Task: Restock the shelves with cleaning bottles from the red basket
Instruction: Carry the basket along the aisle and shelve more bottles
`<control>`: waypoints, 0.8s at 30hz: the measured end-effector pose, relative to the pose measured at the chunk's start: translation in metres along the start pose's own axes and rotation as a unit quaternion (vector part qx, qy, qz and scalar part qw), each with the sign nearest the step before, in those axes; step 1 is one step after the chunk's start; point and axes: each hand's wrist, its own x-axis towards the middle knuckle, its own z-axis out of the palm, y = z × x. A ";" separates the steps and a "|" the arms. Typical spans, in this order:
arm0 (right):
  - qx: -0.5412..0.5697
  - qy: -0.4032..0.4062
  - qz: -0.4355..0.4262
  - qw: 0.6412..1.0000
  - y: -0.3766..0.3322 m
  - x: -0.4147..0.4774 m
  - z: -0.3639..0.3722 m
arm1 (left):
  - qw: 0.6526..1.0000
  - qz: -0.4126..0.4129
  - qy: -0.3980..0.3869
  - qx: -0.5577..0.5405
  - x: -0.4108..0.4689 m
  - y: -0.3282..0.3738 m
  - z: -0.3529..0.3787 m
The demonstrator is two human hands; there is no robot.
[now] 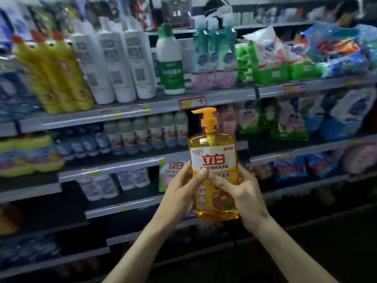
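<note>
Two bare hands hold an orange pump bottle (214, 152) upright in the aisle, in front of the stocked shelves and touching none of them. The left hand (181, 188) wraps the bottle's left side and the right hand (242, 195) its right, both thumbs pressed onto the front label. The pump head (206, 117) reaches just below the front edge of the upper shelf (224, 97). That shelf carries yellow bottles (59, 74) towards its left end and tall white bottles (116, 62) beside them. On the middle shelf (114, 170) a row of small white bottles (146, 133) stands left of the held bottle and soft bags (285, 119) lie to its right. A dim stretch lies between them, directly behind the bottle, and a translucent bottle seems to stand there, though blur makes it hard to be sure. The red basket is out of view. The step in hand looks like placing this bottle, and that dim stretch seems the likeliest slot. To do it well, the bottle should stay upright and held low on its body, with the pump dipped under the upper shelf's front edge. Its base should land flat behind the middle shelf's rail, label facing out, and it should slide back gently so the neighbouring row is not knocked.
</note>
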 end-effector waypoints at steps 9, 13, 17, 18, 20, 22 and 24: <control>0.030 -0.118 -0.035 0.992 -0.017 0.001 0.190 | 0.985 0.066 0.138 0.074 -0.092 0.030 -0.172; 0.048 -0.165 -0.034 0.984 -0.017 -0.006 0.267 | 0.976 0.082 0.175 0.103 -0.134 0.045 -0.237; 0.054 -0.214 -0.038 0.975 -0.017 -0.010 0.333 | 0.961 0.098 0.224 0.128 -0.171 0.054 -0.285; 0.057 -0.226 -0.038 0.972 -0.016 -0.011 0.347 | 0.957 0.103 0.236 0.134 -0.179 0.055 -0.295; 0.055 -0.251 -0.041 0.966 -0.012 -0.010 0.374 | 0.950 0.105 0.260 0.135 -0.192 0.057 -0.313; 0.042 -0.275 -0.050 0.959 -0.007 -0.006 0.400 | 0.945 0.099 0.284 0.131 -0.201 0.056 -0.332; 0.029 -0.300 -0.052 0.952 0.001 0.001 0.422 | 0.937 0.092 0.309 0.135 -0.206 0.054 -0.352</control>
